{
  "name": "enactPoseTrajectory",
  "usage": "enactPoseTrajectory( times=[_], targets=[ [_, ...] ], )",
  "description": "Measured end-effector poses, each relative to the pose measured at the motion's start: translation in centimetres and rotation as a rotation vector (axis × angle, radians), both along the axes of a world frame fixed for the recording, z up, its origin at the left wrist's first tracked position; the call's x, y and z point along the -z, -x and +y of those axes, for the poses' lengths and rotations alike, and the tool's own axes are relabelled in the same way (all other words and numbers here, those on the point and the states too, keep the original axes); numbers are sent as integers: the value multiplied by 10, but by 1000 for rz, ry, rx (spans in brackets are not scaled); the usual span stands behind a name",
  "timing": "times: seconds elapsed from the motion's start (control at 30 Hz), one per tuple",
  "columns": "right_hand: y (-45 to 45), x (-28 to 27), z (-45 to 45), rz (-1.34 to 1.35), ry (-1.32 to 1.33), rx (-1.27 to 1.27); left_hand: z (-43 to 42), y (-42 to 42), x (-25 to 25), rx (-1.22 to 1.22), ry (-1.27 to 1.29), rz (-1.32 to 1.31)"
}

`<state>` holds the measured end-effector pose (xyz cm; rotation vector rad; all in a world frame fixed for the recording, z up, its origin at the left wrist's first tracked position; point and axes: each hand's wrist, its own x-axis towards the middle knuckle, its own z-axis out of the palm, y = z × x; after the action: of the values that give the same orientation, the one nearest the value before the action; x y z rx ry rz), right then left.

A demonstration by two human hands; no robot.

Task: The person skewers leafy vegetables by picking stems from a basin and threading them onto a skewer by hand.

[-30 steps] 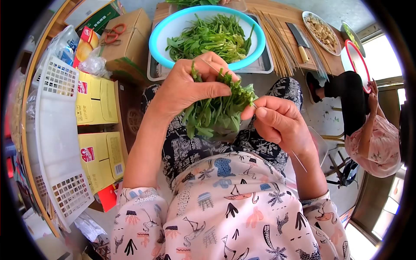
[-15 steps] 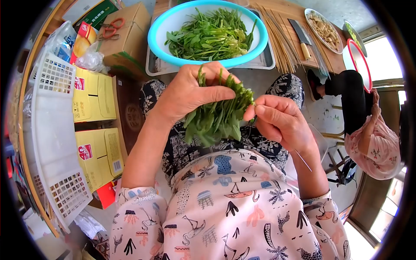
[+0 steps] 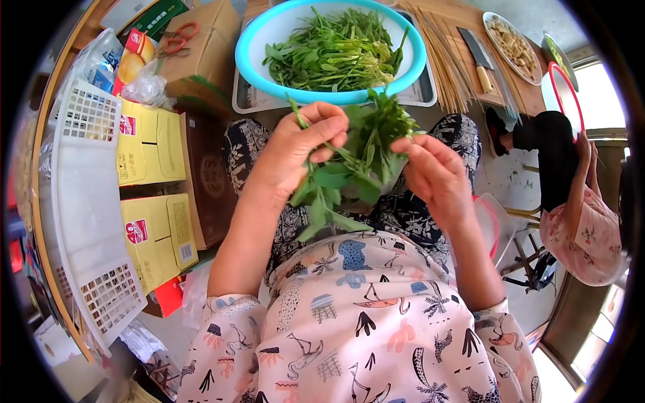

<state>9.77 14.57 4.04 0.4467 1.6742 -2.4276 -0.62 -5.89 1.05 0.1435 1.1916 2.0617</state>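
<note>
My left hand [image 3: 295,148] is closed, thumb against fingers, on a loose sprig of leafy greens [image 3: 325,195] whose leaves droop below it. A thicker bunch of leafy greens [image 3: 384,131] sits between my hands. My right hand [image 3: 440,176] pinches the right edge of that bunch with thumb and forefinger. No metal skewer can be made out in this hand now. Beyond both hands, a blue-rimmed basin [image 3: 243,59] holds a heap of cut greens [image 3: 336,57].
Wooden sticks [image 3: 440,64], a knife [image 3: 478,62] and a plate of pale chunks [image 3: 514,47] lie on the table at right. Cardboard boxes [image 3: 154,144] and a white plastic rack [image 3: 74,208] stand left. Another person [image 3: 581,228] sits at far right.
My left hand has come away from the bunch with a sprig in its fingers. The bunch now sits nearer my right hand. The thin metal skewer below my right hand no longer shows.
</note>
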Motion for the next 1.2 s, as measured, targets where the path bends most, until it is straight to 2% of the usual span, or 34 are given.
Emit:
enactPoseTrajectory(
  times=[0.2,0.27,0.33,0.5,0.63,0.8,0.93,1.0,1.1,1.2],
  targets=[
    [4,19,-25,7,-21,-43,30,-14,-21,-63,-40,83],
    [4,25,-22,27,-15,13,29,-13,-20,-39,-26,122],
    [5,25,-19,25,1,39,30,-15,-20,-103,28,95],
    [9,26,-30,-28,118,99,38,-19,-6,-131,-73,-41],
    [10,35,-27,-18,39,71,42,-22,-7,-149,-43,-29],
    [12,38,-22,-34,72,152,49,-31,-3,-171,-20,40],
    [12,39,-24,-37,98,147,51,-35,4,-260,-34,-8],
    [12,36,-25,-70,83,142,51,-33,0,-281,-35,-25],
    [7,39,-11,70,-46,112,34,-17,-3,-325,0,50],
    [-1,27,7,103,-188,35,17,-2,-10,-446,147,148]
  ],
)
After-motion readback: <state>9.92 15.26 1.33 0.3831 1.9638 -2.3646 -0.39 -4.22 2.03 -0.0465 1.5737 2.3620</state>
